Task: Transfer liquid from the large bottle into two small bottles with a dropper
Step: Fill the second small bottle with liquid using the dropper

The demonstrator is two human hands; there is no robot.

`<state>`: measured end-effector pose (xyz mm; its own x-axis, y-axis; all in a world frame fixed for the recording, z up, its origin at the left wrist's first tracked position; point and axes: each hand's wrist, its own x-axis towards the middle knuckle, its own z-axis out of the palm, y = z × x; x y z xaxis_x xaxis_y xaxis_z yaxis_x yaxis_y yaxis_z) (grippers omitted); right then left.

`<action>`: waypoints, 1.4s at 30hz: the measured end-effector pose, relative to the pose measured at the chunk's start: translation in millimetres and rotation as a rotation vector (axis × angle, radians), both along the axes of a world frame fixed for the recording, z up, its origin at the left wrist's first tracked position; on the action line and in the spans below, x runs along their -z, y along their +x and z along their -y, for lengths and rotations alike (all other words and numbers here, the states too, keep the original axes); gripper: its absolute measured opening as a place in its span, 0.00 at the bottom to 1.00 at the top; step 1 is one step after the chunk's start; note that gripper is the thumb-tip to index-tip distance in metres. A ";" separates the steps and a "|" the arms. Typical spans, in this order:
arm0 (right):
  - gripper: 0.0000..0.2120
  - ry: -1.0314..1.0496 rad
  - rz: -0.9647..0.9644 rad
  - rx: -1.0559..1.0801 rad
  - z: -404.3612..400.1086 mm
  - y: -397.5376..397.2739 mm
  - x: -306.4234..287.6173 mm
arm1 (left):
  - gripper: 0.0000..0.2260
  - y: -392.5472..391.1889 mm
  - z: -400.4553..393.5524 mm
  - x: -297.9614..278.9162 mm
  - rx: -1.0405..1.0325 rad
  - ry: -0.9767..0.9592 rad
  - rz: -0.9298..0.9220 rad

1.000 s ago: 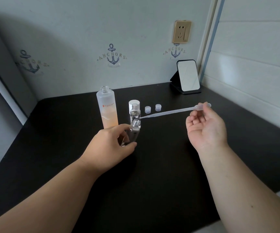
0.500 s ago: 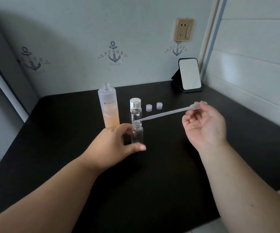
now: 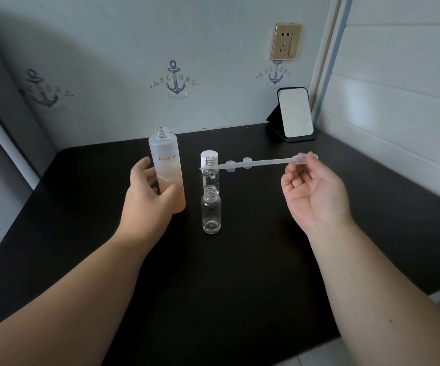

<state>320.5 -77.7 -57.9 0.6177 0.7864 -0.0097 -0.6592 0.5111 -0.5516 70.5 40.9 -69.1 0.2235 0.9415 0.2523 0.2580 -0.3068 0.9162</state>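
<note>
Black table [image 3: 213, 299], both forearms reaching in from the near edge. Nearest glass: a small clear bottle [image 3: 211, 212], upright, uncapped, standing free between the two hands. Left hand [image 3: 147, 196] curled round the lower part of the large frosted bottle [image 3: 166, 170], thumb in front, fingers behind; bottle upright, open, orange liquid in its lower half. Right hand [image 3: 315, 191], palm up, pinches the bulb of the dropper [image 3: 256, 163], which lies almost level, tip over the second small bottle [image 3: 210, 174]. Behind: white cap [image 3: 209, 155], two little caps [image 3: 238, 165]. Far right corner, a mirror [image 3: 295, 113] by the wall.
</note>
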 end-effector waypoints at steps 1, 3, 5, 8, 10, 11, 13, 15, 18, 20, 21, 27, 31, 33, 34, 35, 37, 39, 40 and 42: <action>0.16 0.003 0.004 -0.001 -0.2 -0.2 -0.1 | 0.33 1.4 -2.0 1.9 -0.001 -0.003 -0.029; 0.16 0.005 0.013 -0.002 -0.7 -0.9 0.3 | 0.27 1.4 -3.9 4.8 -0.012 0.034 -0.103; 0.16 0.001 0.035 0.010 -0.9 -0.8 0.4 | 0.21 1.1 -4.4 6.5 -0.017 0.072 -0.129; 0.17 0.007 0.032 0.025 -0.6 -0.9 -0.5 | 0.13 -1.7 0.1 2.4 0.018 0.109 -0.093; 0.17 0.023 0.011 0.033 0.1 -0.8 -1.7 | 0.15 -2.9 4.7 -1.1 0.043 0.144 -0.093; 0.17 0.030 0.006 0.036 0.3 -0.6 -2.2 | 0.16 -3.1 5.8 -2.2 0.043 0.148 -0.096; 0.17 0.038 0.007 0.044 0.4 -0.6 -2.4 | 0.16 -3.1 7.3 -3.7 0.038 0.164 -0.113; 0.17 0.040 0.022 0.048 0.6 -1.0 -2.3 | 0.15 -2.7 8.1 -4.2 0.035 0.212 -0.140; 0.16 0.034 0.039 0.055 1.3 -1.2 -3.2 | 0.13 -2.5 7.1 -3.4 0.028 0.259 -0.173; 0.15 0.029 0.045 0.064 1.4 -1.5 -3.4 | 0.13 -3.1 5.8 -2.8 0.023 0.269 -0.203; 0.16 0.028 0.046 0.069 1.4 -1.4 -3.3 | 0.14 -3.6 5.1 -2.6 0.020 0.278 -0.218; 0.16 0.019 0.095 0.075 2.3 0.1 -2.9 | 0.17 -5.3 2.7 -1.5 -0.011 0.332 -0.278; 0.15 -0.015 0.124 0.100 1.8 1.8 -1.6 | 0.19 -5.9 3.9 -0.2 -0.022 0.403 -0.314; 0.14 -0.040 0.135 0.109 1.3 2.5 -1.2 | 0.22 -5.8 4.5 0.7 -0.031 0.428 -0.344; 0.14 -0.052 0.146 0.108 1.1 2.7 -1.0 | 0.22 -5.5 4.5 1.2 -0.033 0.434 -0.364; 0.13 -0.061 0.158 0.103 1.1 2.7 -0.7 | 0.23 -4.9 4.7 1.8 -0.031 0.438 -0.378; 0.13 -0.060 0.191 0.076 1.1 2.4 -0.3 | 0.24 -3.8 6.0 2.6 -0.023 0.451 -0.386; 0.12 -0.044 0.240 0.039 1.2 1.6 0.1 | 0.25 -3.0 6.0 3.3 -0.015 0.470 -0.386; 0.12 -0.038 0.269 0.022 1.2 0.8 0.2 | 0.25 -2.6 5.6 4.0 -0.012 0.478 -0.391; 0.10 -0.034 0.325 -0.005 1.1 -1.4 0.3 | 0.25 -1.8 5.1 5.0 -0.005 0.481 -0.402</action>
